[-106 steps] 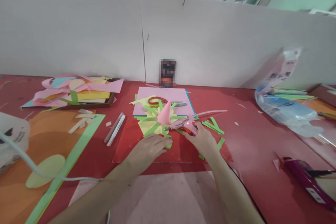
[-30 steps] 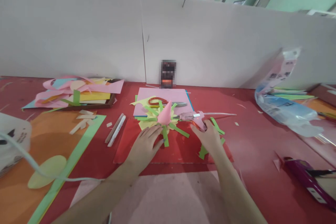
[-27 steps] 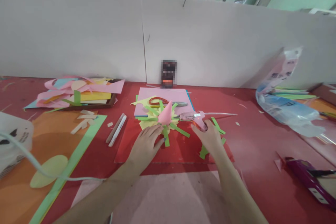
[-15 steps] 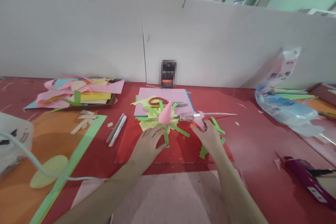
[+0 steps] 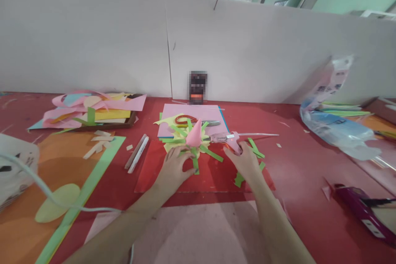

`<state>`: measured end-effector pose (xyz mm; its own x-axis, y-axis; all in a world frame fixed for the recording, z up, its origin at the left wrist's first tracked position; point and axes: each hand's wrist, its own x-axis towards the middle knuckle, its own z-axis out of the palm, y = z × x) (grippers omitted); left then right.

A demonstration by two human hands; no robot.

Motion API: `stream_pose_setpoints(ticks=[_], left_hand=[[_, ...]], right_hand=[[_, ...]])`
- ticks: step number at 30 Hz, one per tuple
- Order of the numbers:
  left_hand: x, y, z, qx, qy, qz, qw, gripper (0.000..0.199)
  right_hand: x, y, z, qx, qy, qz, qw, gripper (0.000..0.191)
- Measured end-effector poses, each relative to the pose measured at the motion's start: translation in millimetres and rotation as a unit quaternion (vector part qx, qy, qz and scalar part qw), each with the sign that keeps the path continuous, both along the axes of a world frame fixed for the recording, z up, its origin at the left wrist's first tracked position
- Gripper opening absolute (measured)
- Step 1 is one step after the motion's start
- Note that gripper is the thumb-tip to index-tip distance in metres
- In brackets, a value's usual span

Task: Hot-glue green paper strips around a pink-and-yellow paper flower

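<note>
A pink paper cone (image 5: 194, 135) stands on a yellow paper piece (image 5: 176, 147) with green strips (image 5: 212, 153) spreading from it. My left hand (image 5: 177, 166) is at its near left side, fingers curved and apart, the thumb beside the front green strip; no object shows in its grasp. My right hand (image 5: 244, 157) has its fingers around the handle of a pink glue gun (image 5: 223, 137), which lies with its nozzle toward the cone and a clear glue stick out of its back. Red card (image 5: 213, 181) lies under them.
Behind the cone, red-handled scissors (image 5: 185, 119) rest on pink paper (image 5: 173, 111). Two pens (image 5: 138, 154) and a tray of paper scraps (image 5: 123, 124) are left. A plastic bag (image 5: 340, 132) and purple tool (image 5: 361, 210) are right.
My left hand's fingers have curled a little more beside the cone, and its thumb has shifted slightly. My right hand stays at the glue gun. The view has moved slightly.
</note>
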<state>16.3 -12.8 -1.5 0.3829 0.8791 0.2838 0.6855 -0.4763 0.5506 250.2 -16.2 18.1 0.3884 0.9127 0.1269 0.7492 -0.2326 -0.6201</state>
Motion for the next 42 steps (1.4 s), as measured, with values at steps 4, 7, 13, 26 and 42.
stream_pose_setpoints(ticks=[4, 7, 13, 26, 42], left_hand=[[-0.6, 0.4, -1.7, -0.017, -0.011, 0.002, 1.000, 0.033], [-0.8, 0.2, -2.0, -0.025, -0.013, 0.006, 1.000, 0.036], [-0.5, 0.3, -1.0, -0.034, -0.014, 0.010, 0.999, 0.040], [-1.6, 0.7, -1.2, -0.049, -0.013, 0.010, 0.999, 0.047], [-0.9, 1.0, 0.2, -0.067, -0.003, 0.016, 0.998, 0.048]], right_hand=[[-0.4, -0.8, 1.0, -0.004, 0.006, 0.003, 1.000, 0.036], [-1.2, -1.0, 2.2, -0.008, 0.000, -0.001, 1.000, 0.035], [-1.0, -0.6, 1.8, -0.012, -0.007, -0.001, 1.000, 0.035], [2.9, -0.5, -1.6, -0.022, 0.004, 0.021, 1.000, 0.031], [-0.2, -1.6, -2.2, -0.050, -0.010, 0.038, 0.998, 0.039]])
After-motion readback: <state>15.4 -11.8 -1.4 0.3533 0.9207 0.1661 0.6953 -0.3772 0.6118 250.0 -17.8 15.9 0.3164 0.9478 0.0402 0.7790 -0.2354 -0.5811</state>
